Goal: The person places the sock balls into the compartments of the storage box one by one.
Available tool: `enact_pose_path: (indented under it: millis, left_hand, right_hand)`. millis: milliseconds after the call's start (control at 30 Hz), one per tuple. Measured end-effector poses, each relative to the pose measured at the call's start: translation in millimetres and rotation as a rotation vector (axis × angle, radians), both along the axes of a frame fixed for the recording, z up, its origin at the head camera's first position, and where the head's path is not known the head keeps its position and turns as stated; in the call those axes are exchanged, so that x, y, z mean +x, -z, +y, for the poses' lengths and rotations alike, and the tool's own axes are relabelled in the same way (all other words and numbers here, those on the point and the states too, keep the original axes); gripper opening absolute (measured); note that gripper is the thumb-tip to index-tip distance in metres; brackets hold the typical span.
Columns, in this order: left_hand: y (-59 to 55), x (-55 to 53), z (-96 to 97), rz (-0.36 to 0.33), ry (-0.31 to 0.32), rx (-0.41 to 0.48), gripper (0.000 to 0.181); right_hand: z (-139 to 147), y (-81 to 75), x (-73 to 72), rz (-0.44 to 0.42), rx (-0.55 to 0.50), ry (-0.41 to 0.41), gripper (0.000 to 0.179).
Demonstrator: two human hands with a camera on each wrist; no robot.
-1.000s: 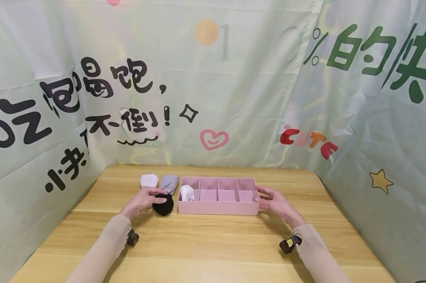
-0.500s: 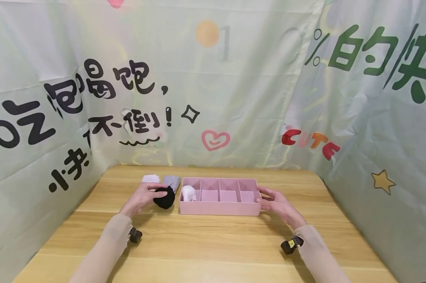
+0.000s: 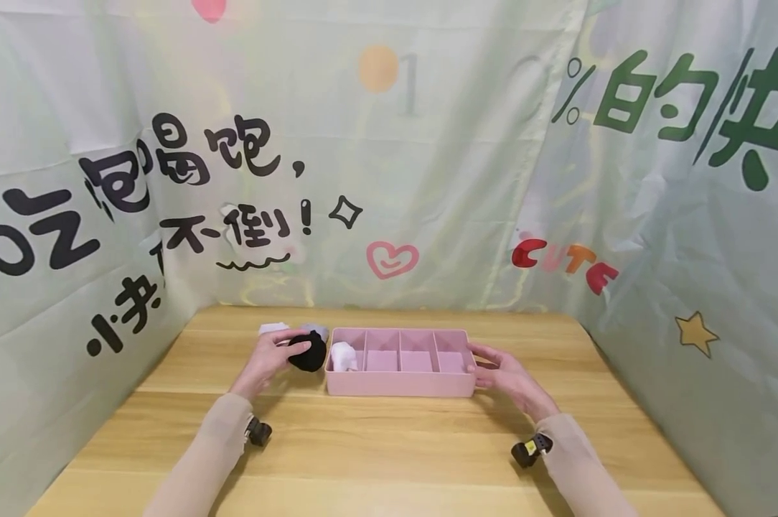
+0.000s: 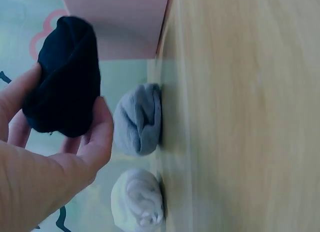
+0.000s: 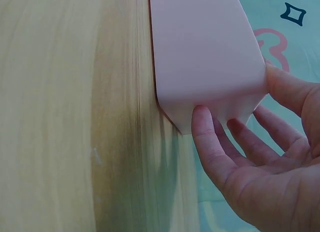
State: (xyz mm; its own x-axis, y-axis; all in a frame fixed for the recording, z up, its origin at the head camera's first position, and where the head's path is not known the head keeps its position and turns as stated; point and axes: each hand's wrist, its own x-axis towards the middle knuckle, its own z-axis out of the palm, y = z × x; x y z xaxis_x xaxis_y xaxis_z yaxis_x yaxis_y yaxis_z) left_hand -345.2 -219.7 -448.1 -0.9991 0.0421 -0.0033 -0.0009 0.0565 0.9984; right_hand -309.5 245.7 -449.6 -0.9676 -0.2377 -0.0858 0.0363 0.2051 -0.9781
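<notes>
My left hand [image 3: 269, 359] pinches a rolled-up black sock [image 3: 308, 350] between thumb and fingers, just left of the pink divided box [image 3: 400, 384]. In the left wrist view the black sock [image 4: 67, 77] is raised above the wooden table. A rolled white sock [image 3: 344, 356] lies in the box's leftmost compartment. Behind my left hand sit a rolled grey sock [image 4: 139, 119] and another white sock [image 4: 137, 199], both partly covered in the head view. My right hand [image 3: 508, 377] rests its fingertips against the box's right end, fingers extended.
The box's other compartments [image 3: 416, 361] are separated by thin upright dividers. The wooden table [image 3: 402, 459] extends in front of the box. Printed cloth [image 3: 453, 179] hangs behind the table and along both sides.
My left hand has carried the black sock right and slightly up, close to the box's left end, covering more of the grey sock. My right hand stays at the box's end.
</notes>
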Motion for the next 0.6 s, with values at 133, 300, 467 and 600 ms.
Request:
enact_pose_path:
  millis: [133, 300, 467, 600]
  left_hand:
    - [-4.0, 1.6, 5.4, 0.024, -0.054, 0.017, 0.05]
    - [-4.7, 1.2, 12.4, 0.043, -0.082, 0.039, 0.049]
    - [-5.4, -4.2, 18.0, 0.052, -0.123, 0.071, 0.048]
    - [-9.2, -5.0, 23.0, 0.057, -0.149, 0.07, 0.046]
  right_hand:
    - [0.4, -0.9, 0.9, 0.002, -0.005, -0.01, 0.063]
    - [1.0, 1.2, 2.5, 0.001, -0.006, -0.019, 0.064]
    - [0.4, -0.3, 1.9, 0.002, -0.013, -0.02, 0.064]
    - [1.5, -1.6, 1.0, 0.004, -0.015, -0.026, 0.065]
